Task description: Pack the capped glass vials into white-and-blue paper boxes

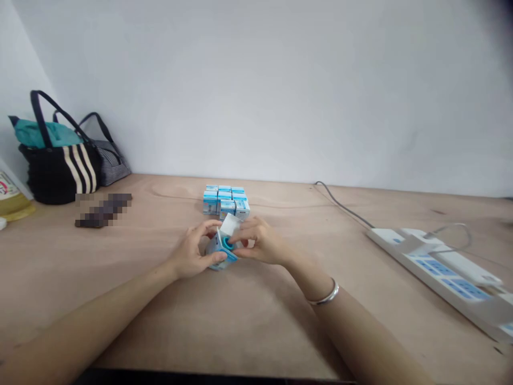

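Note:
A small blue-and-white cardboard box [214,247] is tilted just above or on the table, with its white flap [230,225] standing up. My left hand [195,252] grips it from the left, thumb on the near side and fingers behind. In the box's mouth shows a round teal item [227,243] whose kind I cannot make out. My right hand [259,241] reaches in from the right with bent fingers closed about the teal item; some fingertips are hidden by the flap. Just behind, several similar boxes [224,197] stand grouped in rows.
A long white power strip [436,278] with a grey cable [344,206] lies at the right. At the back left stand a black bag [60,171] with white stripes and a striped bag [114,163]. A dark pixelated object [104,211] and a bottle of yellow liquid [16,206] are nearby.

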Tool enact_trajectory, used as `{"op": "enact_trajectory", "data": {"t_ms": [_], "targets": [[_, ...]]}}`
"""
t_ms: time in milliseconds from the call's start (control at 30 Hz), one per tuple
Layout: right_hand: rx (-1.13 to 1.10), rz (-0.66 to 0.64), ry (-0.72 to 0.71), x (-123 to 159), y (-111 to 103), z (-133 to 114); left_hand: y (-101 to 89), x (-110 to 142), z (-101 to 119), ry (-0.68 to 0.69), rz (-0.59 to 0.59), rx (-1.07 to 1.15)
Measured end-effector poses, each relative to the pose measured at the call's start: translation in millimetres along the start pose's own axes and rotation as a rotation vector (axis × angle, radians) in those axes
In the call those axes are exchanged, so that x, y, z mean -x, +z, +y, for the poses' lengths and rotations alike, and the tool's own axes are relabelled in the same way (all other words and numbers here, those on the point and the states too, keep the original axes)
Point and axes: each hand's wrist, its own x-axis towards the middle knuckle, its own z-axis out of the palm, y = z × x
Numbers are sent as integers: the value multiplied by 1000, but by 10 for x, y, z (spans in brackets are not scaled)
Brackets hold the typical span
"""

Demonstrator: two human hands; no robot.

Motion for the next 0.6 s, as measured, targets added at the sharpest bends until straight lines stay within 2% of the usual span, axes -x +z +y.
{"op": "enact_trajectory", "data": {"t_ms": [167,267,367,600], "targets": [[-66,11,39,28,242,2,-59,-29,53,-18,-52,-154],[-171,26,73,53,297,35,-105,-44,52,-47,-83,-272],[-222,41,154,87,227,102,-134,-48,35,-33,-103,-318],[-238,44,300,227,-88,344,-165,-59,-22,-19,-127,-372]]}}
